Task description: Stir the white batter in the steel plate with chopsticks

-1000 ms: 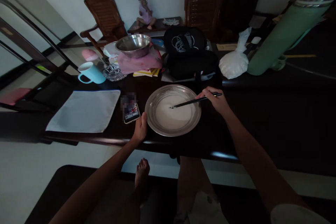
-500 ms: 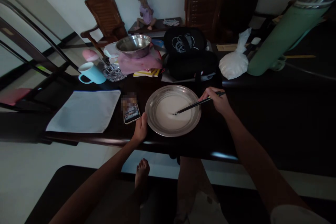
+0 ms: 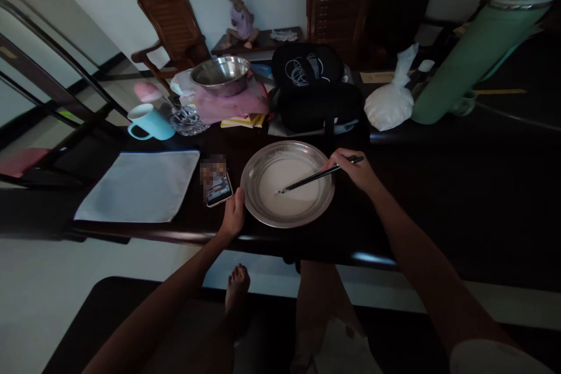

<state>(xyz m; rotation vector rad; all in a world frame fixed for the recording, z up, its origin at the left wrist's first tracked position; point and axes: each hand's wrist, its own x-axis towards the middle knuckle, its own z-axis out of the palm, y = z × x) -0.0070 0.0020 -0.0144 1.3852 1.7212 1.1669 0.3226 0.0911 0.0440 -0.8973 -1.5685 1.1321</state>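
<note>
A shallow metal basin (image 3: 251, 198) stands on the dark table near its front edge. Pale, milky liquid (image 3: 289, 178) fills its bottom. My left hand (image 3: 232, 214) grips the basin's left rim, its thumb pointing up along the outside; the other fingers are mostly hidden. Over the right rim, my right hand (image 3: 353, 168) is closed around a pair of black chopsticks (image 3: 309, 178). Their tips dip into the liquid left of its middle. Just left of the basin, close to my left hand, lies a phone (image 3: 219, 190) with its screen lit.
On the left are a white cloth (image 3: 140, 187) and a light blue mug (image 3: 151, 123). Behind the basin stand a smaller metal bowl (image 3: 221, 76) and a black bag (image 3: 318, 105). A tied bag of white powder (image 3: 389, 106) and a green thermos (image 3: 473, 64) stand right. A person (image 3: 241, 17) sits beyond.
My right hand has shifted a little left with the chopsticks, and their tips have moved left through the liquid. My left hand stays at the rim. The whole view has shifted slightly.
</note>
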